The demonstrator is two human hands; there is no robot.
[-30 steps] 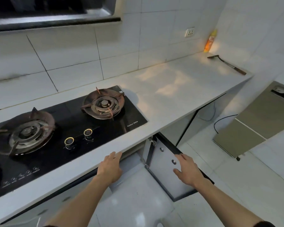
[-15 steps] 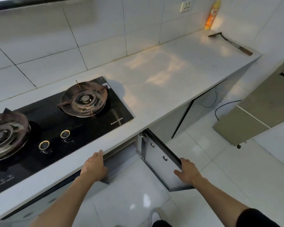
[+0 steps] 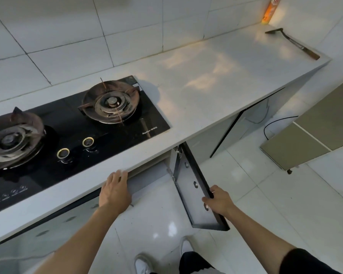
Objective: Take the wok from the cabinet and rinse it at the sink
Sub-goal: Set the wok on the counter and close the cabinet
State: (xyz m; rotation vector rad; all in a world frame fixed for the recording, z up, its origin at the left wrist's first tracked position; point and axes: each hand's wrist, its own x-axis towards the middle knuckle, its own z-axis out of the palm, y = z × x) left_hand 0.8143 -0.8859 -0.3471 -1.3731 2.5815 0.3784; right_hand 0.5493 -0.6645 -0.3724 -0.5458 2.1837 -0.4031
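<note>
Right hand [image 3: 219,200] grips the open cabinet door [image 3: 194,186]; left hand [image 3: 115,189] rests flat at the counter [image 3: 216,86] edge. Wok unseen; fetching and rinsing remain.

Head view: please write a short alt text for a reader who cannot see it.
A person's right hand grips the edge of an open cabinet door under a white countertop, while the left hand rests on the counter's front edge beside a black two-burner gas stove.
</note>
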